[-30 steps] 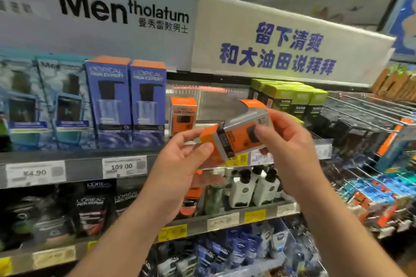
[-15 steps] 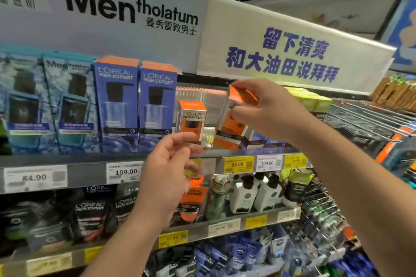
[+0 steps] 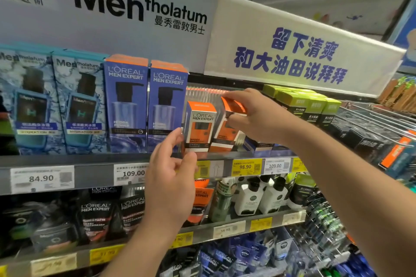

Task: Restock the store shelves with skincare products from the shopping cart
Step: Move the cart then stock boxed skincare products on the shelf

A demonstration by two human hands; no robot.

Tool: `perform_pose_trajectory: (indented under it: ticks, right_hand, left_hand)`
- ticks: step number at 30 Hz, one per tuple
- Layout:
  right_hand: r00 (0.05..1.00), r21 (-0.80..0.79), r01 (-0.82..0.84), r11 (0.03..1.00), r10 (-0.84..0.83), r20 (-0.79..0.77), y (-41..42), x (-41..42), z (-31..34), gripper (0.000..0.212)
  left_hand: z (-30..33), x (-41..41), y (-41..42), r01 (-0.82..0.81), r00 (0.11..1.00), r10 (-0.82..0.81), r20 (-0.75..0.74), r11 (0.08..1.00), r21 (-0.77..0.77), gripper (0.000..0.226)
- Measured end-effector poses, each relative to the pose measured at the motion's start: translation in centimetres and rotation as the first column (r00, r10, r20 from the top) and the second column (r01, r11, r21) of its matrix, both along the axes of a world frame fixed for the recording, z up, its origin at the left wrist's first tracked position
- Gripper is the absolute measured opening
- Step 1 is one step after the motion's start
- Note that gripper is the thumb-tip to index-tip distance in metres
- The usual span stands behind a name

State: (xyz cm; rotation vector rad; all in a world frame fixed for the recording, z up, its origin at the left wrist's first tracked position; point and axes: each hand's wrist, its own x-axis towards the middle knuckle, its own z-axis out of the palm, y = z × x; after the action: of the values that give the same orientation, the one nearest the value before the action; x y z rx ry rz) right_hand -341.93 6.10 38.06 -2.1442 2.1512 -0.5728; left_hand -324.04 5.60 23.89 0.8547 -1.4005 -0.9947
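Note:
My right hand (image 3: 256,117) grips the top of a small orange skincare box (image 3: 227,132) that stands on the upper shelf (image 3: 94,159), tilted a little. It is right beside another orange L'Oreal Men Expert box (image 3: 199,126) standing upright there. My left hand (image 3: 171,177) hovers in front of the shelf edge, below and left of that upright box. Its fingers are loosely curled and hold nothing. The shopping cart is out of view.
Two tall blue L'Oreal boxes (image 3: 146,103) and Mentholatum boxes (image 3: 54,101) stand to the left. Green-topped dark boxes (image 3: 308,105) sit to the right, wire hooks with hanging goods (image 3: 371,123) beyond. White bottles (image 3: 263,195) and tubes fill the lower shelf.
My right hand carried the orange box up from between both hands and set it on the upper shelf beside the other orange box. My left hand let go and stays below.

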Motion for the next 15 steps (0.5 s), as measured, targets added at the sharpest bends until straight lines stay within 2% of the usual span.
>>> perform_pose_trajectory:
  ticks: [4, 7, 15]
  right_hand:
    - [1.000, 0.047, -0.014, 0.999, 0.015, -0.015, -0.6, -0.4, -0.7, 0.052]
    - [0.999, 0.066, 0.002, 0.998, -0.006, 0.051, -0.9, -0.5, -0.9, 0.053]
    - [0.972, 0.044, -0.034, 0.998, 0.023, 0.233, -1.0, -0.2, -2.1, 0.055]
  left_hand:
    - [-0.2, 0.0, 0.0, 0.011, 0.996, -0.012, 0.090, 1.000, 0.010, 0.045]
    - [-0.3, 0.1, -0.1, 0.014, 0.995, -0.017, 0.097, 1.000, 0.026, 0.056]
    - [-0.7, -0.2, -0.3, -0.005, 0.986, 0.006, 0.164, 1.000, -0.006, 0.055]
